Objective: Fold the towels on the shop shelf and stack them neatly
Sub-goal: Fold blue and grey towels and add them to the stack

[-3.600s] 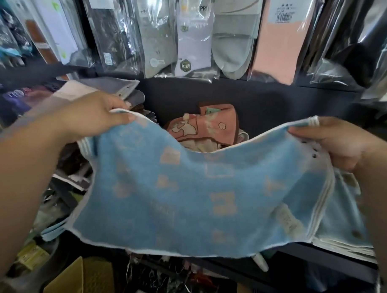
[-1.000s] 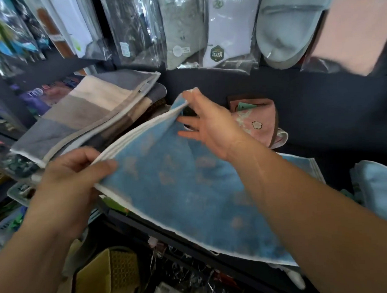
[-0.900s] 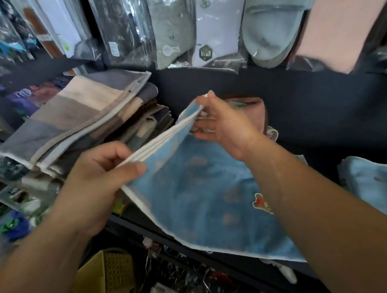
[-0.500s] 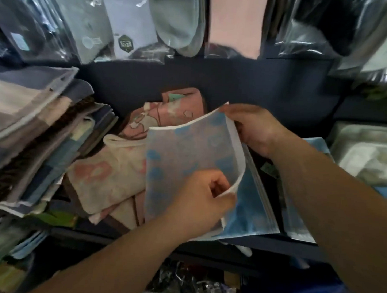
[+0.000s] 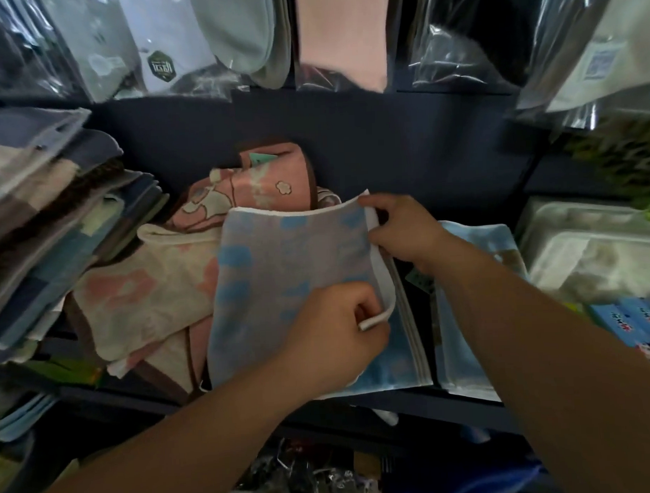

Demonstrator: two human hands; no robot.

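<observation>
Head view: both hands [image 5: 365,281] pinch a half-folded blue towel's [image 5: 287,269] white-edged flap.

dark navy back wall [image 5: 404,140] | dark shelf edge [image 5: 413,400] | plastic-wrapped packets [image 5: 456,31] hanging above | dim light

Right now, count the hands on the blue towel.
2: the left hand grips the blue towel at its near right edge; the right hand pinches its far right corner.
</observation>
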